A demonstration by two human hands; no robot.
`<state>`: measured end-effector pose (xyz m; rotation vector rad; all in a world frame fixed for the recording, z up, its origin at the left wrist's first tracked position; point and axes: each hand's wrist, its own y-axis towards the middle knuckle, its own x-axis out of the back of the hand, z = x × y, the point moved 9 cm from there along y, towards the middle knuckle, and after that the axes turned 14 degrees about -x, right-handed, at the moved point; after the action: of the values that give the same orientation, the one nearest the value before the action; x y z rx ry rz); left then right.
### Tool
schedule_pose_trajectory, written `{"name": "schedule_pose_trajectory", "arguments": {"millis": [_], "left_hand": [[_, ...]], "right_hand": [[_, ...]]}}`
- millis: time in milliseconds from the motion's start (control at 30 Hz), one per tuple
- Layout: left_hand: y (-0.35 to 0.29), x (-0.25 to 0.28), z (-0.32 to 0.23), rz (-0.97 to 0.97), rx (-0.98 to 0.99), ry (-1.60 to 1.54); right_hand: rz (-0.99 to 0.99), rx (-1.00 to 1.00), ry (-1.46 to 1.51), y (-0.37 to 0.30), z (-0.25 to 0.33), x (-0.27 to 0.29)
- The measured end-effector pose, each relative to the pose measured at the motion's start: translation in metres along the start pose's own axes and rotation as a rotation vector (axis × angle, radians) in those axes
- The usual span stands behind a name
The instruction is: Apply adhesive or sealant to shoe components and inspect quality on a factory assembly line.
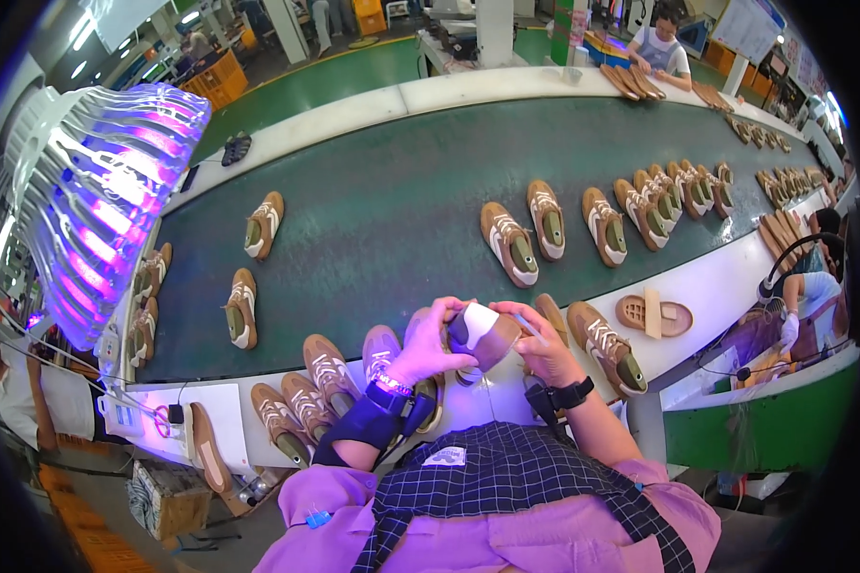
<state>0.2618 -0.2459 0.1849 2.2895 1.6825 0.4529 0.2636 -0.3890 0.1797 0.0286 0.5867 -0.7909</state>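
Note:
Between my hands, above the near white ledge, a brown shoe (495, 346) is held up, tilted, with a white patch on it. My left hand (428, 346) grips it from the left, thumb below and fingers over the top. At the shoe's right edge my right hand (548, 355) is closed, fingers bent round a thin pale stick-like thing (535, 326), its kind too small to tell. Just right of that hand stands a brown sneaker (606, 346) with white laces and green lining. Several similar sneakers (331, 371) line the ledge beside my left forearm, which partly hides some.
Past the ledge (487, 399) runs a green conveyor belt (382, 220) carrying several brown sneakers (509, 241). A lamp with purple light (105, 210) hangs at left. Two soles (674, 317) lie at right with a pale strip across them. A co-worker (661, 53) works across the belt.

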Motion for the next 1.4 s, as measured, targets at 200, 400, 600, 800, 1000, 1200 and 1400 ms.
{"name": "schedule_pose_trajectory", "arguments": {"millis": [200, 400, 600, 800, 1000, 1200, 1400], "left_hand": [[-0.005, -0.018, -0.018, 0.208, -0.160, 0.549], [-0.032, 0.001, -0.015, -0.184, -0.011, 0.137], [-0.049, 0.038, -0.092, -0.308, -0.320, 0.422], [-0.061, 0.054, -0.144, -0.290, -0.459, 0.596], [-0.083, 0.059, -0.151, -0.361, -0.448, 0.668], [-0.094, 0.062, -0.154, -0.377, -0.477, 0.692], [-0.093, 0.064, -0.159, -0.363, -0.504, 0.726]], "right_hand": [[-0.008, -0.061, 0.187, -0.003, -0.012, 0.002], [-0.164, -0.062, -0.031, 0.005, -0.003, -0.012], [-0.114, 0.112, -0.050, 0.001, 0.068, -0.054], [0.134, -0.007, -0.227, 0.010, 0.085, -0.132], [0.162, 0.059, -0.252, 0.024, 0.074, -0.167], [0.048, 0.166, -0.400, 0.025, 0.066, -0.175], [-0.063, 0.300, -0.584, 0.026, 0.072, -0.181]]}}
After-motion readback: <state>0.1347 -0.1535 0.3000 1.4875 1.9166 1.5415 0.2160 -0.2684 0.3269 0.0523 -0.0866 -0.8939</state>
